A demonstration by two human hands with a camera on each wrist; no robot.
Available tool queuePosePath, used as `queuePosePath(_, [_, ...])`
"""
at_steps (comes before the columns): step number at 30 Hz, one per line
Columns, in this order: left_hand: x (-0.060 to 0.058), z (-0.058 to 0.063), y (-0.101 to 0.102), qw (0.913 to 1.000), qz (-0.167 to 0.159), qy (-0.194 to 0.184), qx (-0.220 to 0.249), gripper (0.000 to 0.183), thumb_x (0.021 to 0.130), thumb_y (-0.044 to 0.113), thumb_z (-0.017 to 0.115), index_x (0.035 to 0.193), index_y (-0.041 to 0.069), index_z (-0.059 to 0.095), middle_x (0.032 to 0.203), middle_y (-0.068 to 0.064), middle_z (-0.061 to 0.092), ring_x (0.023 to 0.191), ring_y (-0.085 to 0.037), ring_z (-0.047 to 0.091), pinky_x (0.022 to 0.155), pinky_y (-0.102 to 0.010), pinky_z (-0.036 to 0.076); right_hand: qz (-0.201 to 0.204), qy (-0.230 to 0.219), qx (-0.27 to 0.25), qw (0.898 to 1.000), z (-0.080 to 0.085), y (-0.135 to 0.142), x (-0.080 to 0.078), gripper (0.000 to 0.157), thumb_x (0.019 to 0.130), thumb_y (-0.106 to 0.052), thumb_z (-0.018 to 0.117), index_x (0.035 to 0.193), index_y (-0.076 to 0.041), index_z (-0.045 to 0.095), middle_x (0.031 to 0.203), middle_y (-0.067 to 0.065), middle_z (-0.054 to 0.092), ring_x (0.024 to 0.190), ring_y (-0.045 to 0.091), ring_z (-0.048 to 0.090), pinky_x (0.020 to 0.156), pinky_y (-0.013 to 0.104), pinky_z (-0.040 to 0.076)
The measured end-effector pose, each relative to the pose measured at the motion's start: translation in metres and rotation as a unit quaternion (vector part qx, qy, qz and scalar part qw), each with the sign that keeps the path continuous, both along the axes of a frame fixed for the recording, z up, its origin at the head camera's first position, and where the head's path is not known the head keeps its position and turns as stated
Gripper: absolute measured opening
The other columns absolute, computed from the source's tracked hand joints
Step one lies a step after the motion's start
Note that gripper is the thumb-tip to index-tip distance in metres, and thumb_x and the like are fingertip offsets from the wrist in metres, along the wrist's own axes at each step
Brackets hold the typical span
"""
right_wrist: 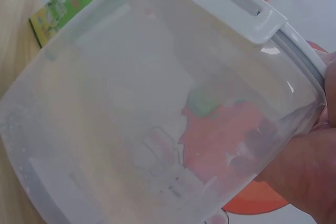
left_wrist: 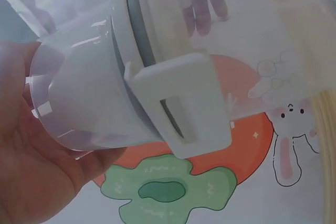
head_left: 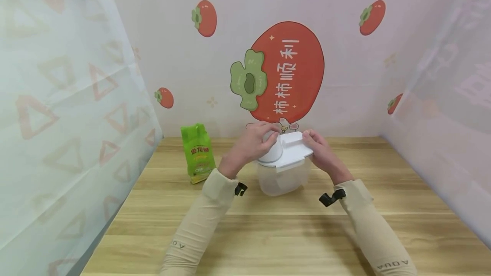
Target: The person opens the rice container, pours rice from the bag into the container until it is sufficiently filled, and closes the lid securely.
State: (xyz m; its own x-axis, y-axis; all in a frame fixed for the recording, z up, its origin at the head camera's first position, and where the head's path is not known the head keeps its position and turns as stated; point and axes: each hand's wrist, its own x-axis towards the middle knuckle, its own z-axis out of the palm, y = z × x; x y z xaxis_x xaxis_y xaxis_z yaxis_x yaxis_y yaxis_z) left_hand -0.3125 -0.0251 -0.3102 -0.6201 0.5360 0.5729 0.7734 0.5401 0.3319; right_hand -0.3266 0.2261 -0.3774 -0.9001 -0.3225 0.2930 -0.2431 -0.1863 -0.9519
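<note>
A translucent plastic storage container [head_left: 281,181] with a white lid [head_left: 296,150] is tilted on the table between both hands. On the lid's left part sits a round cup-shaped cap [left_wrist: 84,87]. My left hand [head_left: 253,143] curls its fingers and thumb round this cap. With the right hand [head_left: 323,153] I grip the container's right end at the lid's edge; the thumb lies by the lid's rim. A white side latch [left_wrist: 181,106] lies flat against the front wall. Through the clear walls [right_wrist: 115,103] the backdrop's print shows.
Left of the container stands a green food bag [head_left: 198,152] with a yellow bottom, close to my left forearm. The wood-grain table [head_left: 253,242] ends at a printed persimmon backdrop [head_left: 345,76]. Cloth walls [head_left: 76,97] border both sides.
</note>
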Motion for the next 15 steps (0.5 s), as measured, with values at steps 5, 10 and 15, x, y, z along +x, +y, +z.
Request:
queuePosePath(5, [-0.003,-0.003,0.007,1.0000,-0.008,0.000,-0.004,0.020,0.098,0.021,0.055,0.109,0.013,0.070,0.114,-0.003,0.070,0.109,-0.021,0.063,0.098,-0.036,0.049,0.004,-0.004,-0.014,1.000,-0.007,0.010,-0.003,0.019,0.106,-0.025,0.039,0.096,-0.013,0.049,0.096,-0.004,0.060,0.080,0.005,0.063,0.066,0.019,0.055])
queuePosePath(10, [-0.005,-0.006,0.010,0.9997,-0.014,-0.018,0.010,0.022,0.099,0.021,0.055,0.113,0.011,0.069,0.121,-0.005,0.068,0.116,-0.020,0.061,0.101,-0.035,0.049,-0.008,-0.015,-0.036,0.999,-0.012,0.015,-0.005,0.018,0.106,-0.025,0.040,0.097,-0.013,0.050,0.098,-0.004,0.058,0.081,0.005,0.062,0.067,0.018,0.054])
queuePosePath(15, [-0.008,-0.011,0.009,0.9991,-0.017,-0.033,0.020,0.028,0.100,0.021,0.053,0.121,0.007,0.065,0.126,-0.008,0.065,0.123,-0.022,0.058,0.105,-0.035,0.047,-0.016,-0.025,-0.047,0.998,-0.016,0.018,-0.006,0.016,0.105,-0.026,0.042,0.098,-0.015,0.051,0.098,-0.005,0.057,0.081,0.005,0.061,0.067,0.018,0.053])
